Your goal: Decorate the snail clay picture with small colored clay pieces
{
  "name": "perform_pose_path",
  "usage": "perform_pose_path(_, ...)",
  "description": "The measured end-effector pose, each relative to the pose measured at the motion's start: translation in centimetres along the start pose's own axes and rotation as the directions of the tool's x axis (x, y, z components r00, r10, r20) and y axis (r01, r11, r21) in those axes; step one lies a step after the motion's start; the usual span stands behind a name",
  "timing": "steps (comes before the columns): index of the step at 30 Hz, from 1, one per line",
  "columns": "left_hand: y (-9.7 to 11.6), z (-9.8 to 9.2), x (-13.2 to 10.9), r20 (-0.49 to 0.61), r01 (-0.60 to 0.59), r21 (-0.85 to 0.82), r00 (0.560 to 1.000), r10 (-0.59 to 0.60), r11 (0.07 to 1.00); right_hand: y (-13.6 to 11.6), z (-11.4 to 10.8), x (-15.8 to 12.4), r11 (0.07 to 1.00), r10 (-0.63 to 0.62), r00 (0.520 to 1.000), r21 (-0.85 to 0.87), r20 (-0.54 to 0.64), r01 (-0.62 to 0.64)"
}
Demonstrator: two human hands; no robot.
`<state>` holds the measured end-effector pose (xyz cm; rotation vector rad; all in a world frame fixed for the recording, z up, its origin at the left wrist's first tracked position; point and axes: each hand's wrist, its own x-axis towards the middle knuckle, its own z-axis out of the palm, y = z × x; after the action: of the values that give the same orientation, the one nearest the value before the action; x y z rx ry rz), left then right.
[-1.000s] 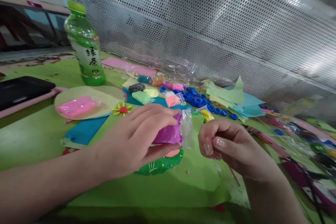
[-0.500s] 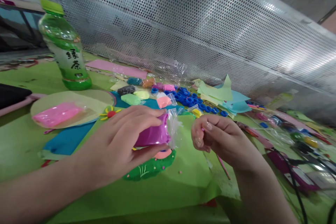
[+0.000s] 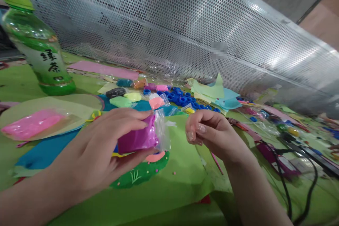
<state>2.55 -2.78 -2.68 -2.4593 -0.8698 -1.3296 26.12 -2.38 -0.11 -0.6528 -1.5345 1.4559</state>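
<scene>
My left hand [image 3: 90, 144] is closed around a clear packet of purple modelling clay [image 3: 139, 137], its crinkled open end pointing right. Apart from it, to the right, my right hand [image 3: 206, 129] is pinched, thumb against curled fingers. What sits in that pinch is mostly hidden; a purple speck of clay showed there a moment ago. Below the packet lies a green clay piece [image 3: 143, 171] dotted with tiny balls and bearing pale grass-like strokes. A salmon-pink clay part [image 3: 155, 156] rests on it, partly covered by the packet. Both are on a green paper sheet [image 3: 185, 180].
A green tea bottle [image 3: 50, 56] stands at the left, beside a packet of pink clay [image 3: 34, 123]. Further back are several clay packets, blue rings [image 3: 180, 97] and paper scraps [image 3: 209, 90]. A perforated metal panel [image 3: 148, 17] rises behind. Black cables [image 3: 280, 180] lie at the right.
The view has turned to the right, so most things appear shifted left. My left hand still grips the purple clay packet, and my right hand stays pinched; its purple speck no longer shows.
</scene>
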Motion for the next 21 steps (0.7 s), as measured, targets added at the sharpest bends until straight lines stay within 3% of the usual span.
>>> perform_pose_path(6, -0.39, 0.23, -0.48, -0.021, 0.041, -0.067, 0.999, -0.042, 0.997, -0.03, 0.08, 0.18, 0.999, -0.041, 0.997, -0.004, -0.058, 0.041)
perform_pose_path(21, 0.02, -0.13, -0.05, 0.020, 0.021, 0.029, 1.000, -0.022, 0.999, -0.34, 0.02, -0.02, 0.995, -0.009, 0.997, -0.099, 0.074, 0.016)
